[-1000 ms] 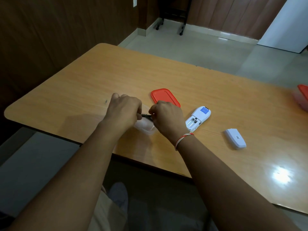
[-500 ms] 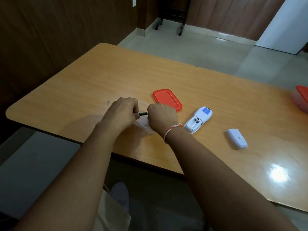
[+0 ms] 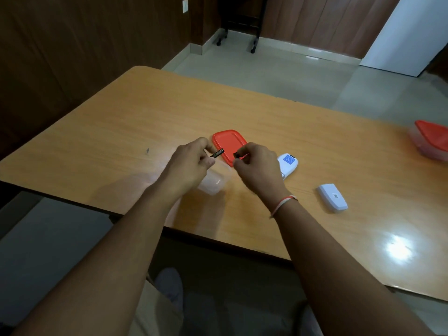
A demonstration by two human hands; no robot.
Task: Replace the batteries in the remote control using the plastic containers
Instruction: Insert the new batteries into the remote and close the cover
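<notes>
Two small dark cylindrical batteries, one per hand, both raised above the wooden table (image 3: pixel 121 132). Left hand (image 3: pixel 191 163): fingers curled, thumb and fingertips pinching one battery (image 3: pixel 217 153). Right hand (image 3: pixel 257 166): fingers curled round the second battery (image 3: pixel 236 155), mostly hidden. Clear plastic container (image 3: pixel 214 181), lidless, below the left hand; contents cannot be told. Red rectangular lid (image 3: pixel 228 141), flat, just beyond the hands. White remote control (image 3: pixel 288 163), partly hidden behind the right hand. White battery cover (image 3: pixel 332 197), apart to the right. Second container with red lid (image 3: pixel 430 141), closed, far right edge; contents unclear.
</notes>
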